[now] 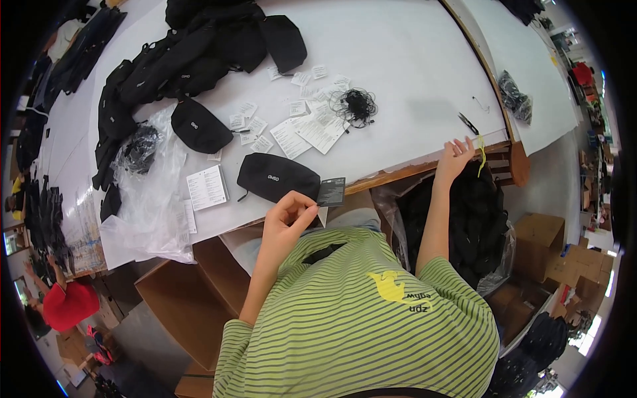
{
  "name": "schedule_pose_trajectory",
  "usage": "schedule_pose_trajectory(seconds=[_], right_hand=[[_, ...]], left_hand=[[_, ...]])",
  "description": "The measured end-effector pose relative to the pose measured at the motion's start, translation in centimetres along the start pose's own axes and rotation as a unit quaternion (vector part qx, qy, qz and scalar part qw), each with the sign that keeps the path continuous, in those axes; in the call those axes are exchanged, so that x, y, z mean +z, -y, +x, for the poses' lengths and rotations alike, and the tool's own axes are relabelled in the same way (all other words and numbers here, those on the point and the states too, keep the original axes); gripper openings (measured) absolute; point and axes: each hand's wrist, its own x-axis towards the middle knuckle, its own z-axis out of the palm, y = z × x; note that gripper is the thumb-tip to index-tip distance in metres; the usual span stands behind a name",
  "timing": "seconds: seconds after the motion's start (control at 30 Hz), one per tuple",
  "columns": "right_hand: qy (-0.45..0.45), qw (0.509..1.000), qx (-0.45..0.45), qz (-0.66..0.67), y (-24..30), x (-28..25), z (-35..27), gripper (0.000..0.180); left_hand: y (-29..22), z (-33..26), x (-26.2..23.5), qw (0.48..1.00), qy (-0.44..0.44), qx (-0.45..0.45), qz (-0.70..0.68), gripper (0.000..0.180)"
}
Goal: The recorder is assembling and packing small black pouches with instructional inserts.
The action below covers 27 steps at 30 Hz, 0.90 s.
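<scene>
My left hand [286, 222] is closed in a pinch on a black printed hang tag [331, 192] at the table's front edge. The tag lies against the right end of a small black zip pouch [277, 177]. Beneath the tag, a white label partly shows. Out to the right, my right hand [456, 156] is at the table edge with its fingers loosely curled and apart, seemingly empty. Just beyond its fingertips are black-handled thread snips [468, 124]. Beside that hand a yellow-green cord [482, 158] hangs over the edge.
Another black pouch [199, 126] lies left of several white labels [248, 126]. Larger white cards [321, 128] and a tangle of black strings [357, 106] are mid-table. More black pouches [199, 50] pile at far left, by a clear plastic bag [156, 199]. Cardboard boxes [182, 298] stand below.
</scene>
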Motion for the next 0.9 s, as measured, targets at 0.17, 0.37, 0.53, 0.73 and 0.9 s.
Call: schedule_pose_trajectory(seconds=[0.17, 0.37, 0.53, 0.73, 0.9], right_hand=[[0.471, 0.872, -0.13, 0.008, 10.1, 3.8, -10.2, 0.017], [0.62, 0.691, -0.355, -0.111, 11.9, 8.2, -17.9, 0.061], [0.65, 0.634, -0.34, -0.243, 10.9, 9.8, -19.4, 0.083], [0.662, 0.733, -0.147, -0.053, 12.2, 9.8, -18.1, 0.061], [0.705, 0.694, 0.11, 0.096, 14.9, 8.2, -17.3, 0.055]], left_hand=[[0.0, 0.0, 0.5, 0.988, 0.092, 0.001, 0.128, 0.014], [0.9, -1.2, 1.5, 0.958, 0.144, 0.061, 0.24, 0.013], [0.9, -2.5, 0.7, 0.973, 0.08, -0.011, 0.218, 0.014], [0.4, -3.2, -1.3, 0.995, -0.013, -0.013, -0.099, 0.014], [-1.6, -4.7, -1.6, 0.986, -0.019, 0.033, -0.163, 0.014]])
